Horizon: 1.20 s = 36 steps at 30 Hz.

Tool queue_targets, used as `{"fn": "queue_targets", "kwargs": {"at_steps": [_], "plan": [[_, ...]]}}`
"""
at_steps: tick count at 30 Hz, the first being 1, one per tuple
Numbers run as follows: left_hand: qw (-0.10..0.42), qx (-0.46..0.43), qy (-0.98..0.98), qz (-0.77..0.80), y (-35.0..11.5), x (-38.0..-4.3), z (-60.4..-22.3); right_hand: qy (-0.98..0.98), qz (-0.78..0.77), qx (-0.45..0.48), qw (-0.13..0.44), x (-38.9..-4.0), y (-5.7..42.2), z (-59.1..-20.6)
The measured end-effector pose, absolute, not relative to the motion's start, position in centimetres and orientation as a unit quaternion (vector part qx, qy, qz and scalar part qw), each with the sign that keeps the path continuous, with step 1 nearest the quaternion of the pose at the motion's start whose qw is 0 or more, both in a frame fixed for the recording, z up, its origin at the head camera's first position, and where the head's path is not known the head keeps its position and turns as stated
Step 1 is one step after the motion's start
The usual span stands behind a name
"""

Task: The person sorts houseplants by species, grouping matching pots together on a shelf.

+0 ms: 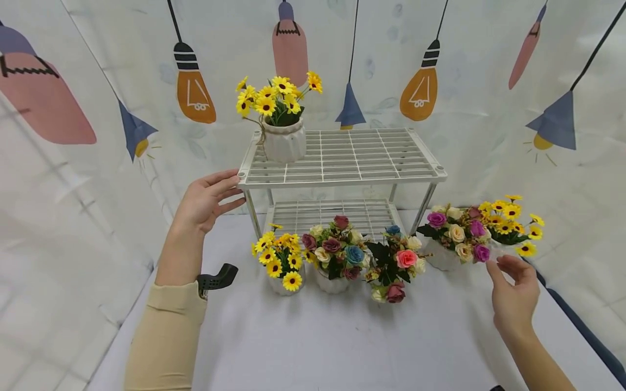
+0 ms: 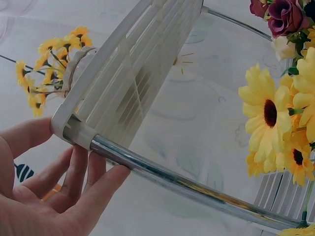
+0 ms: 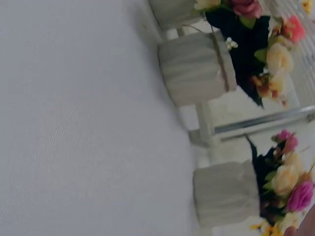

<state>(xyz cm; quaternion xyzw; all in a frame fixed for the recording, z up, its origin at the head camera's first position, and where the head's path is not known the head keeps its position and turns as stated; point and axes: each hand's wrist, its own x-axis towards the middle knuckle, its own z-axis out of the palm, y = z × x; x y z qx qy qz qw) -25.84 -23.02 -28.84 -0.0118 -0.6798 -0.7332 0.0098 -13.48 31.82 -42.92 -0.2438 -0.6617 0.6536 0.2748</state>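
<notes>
A white two-tier wire shelf [image 1: 362,157] with metal posts stands on the white table. My left hand [image 1: 207,198] holds its front left corner, the fingers about the corner and the top of the post [image 2: 162,172]. A white pot of yellow daisies [image 1: 285,141] sits on the left of the top tier. On the right, my right hand [image 1: 515,293] is half curved with nothing visibly held, near a pot of purple and cream roses [image 1: 442,255] and another pot of yellow daisies [image 1: 501,247]. In the right wrist view only a fingertip [image 3: 290,231] shows at the lower edge.
In front of the shelf stand a pot of yellow daisies [image 1: 281,285], a pot of mauve and blue roses [image 1: 330,281] and a pot with a coral rose [image 1: 406,258]. The lower tier [image 1: 337,209] lies behind them. A lamp-patterned cloth [image 1: 469,81] hangs behind.
</notes>
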Motion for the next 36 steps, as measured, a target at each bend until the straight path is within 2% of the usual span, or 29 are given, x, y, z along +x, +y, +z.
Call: {"fn": "queue_targets", "kwargs": {"at_steps": [7,16,31,36], "plan": [[0.007,-0.01,-0.687,-0.727,-22.9,-26.0,-28.9,-0.621,0.664,-0.333,0.249,-15.3,34.1,-44.2],[0.009,-0.004,-0.683,-0.73,-23.0,-26.0,-28.8,-0.637,0.621,-0.386,0.244,-18.0,35.9,-45.3],[0.012,0.001,-0.683,-0.731,-23.1,-25.8,-28.8,-0.661,0.626,-0.375,0.173,-20.9,38.4,-46.8],[0.008,-0.002,-0.679,-0.734,-23.0,-25.9,-28.7,-0.662,0.626,-0.368,0.185,-21.5,38.6,-47.4]]}}
